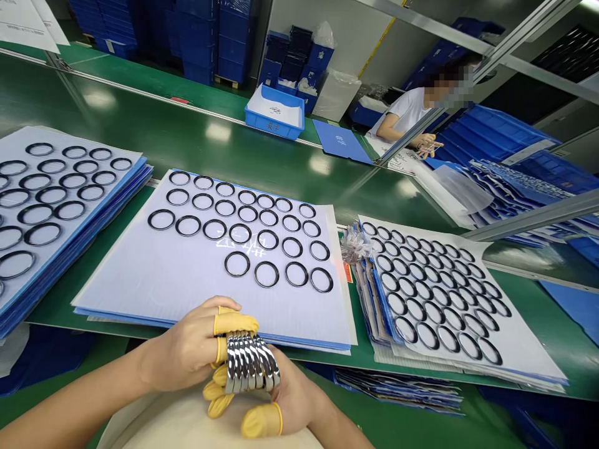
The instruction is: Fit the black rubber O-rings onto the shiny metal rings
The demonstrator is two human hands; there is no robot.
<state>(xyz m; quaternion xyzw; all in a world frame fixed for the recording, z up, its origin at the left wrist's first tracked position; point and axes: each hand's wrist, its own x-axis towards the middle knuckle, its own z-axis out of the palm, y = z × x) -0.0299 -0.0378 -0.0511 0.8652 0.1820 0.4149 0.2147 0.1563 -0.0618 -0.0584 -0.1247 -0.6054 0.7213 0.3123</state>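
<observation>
Several shiny chrome rings [250, 362] form a row between my hands, low in front of the middle sheet. My right hand [294, 393] holds this row, its yellow-cotted fingertips showing past the left end and its thumb apart below. My left hand [187, 349], also in yellow finger cots, grips the row's left end from above, fingers bent over the rings. Just beyond, a white sheet [154, 274] on a blue-edged stack carries rows of dark-rimmed rings [237, 264] laid flat. Its left and front part is bare.
A ring-covered stack [126, 206] stands at left, and another ring-covered sheet [510, 337] at right. Behind are a green conveyor surface [187, 125], a blue tray [276, 128] and a blue board [344, 142]. A metal post [421, 134] slants at right; a co-worker [405, 115] sits beyond.
</observation>
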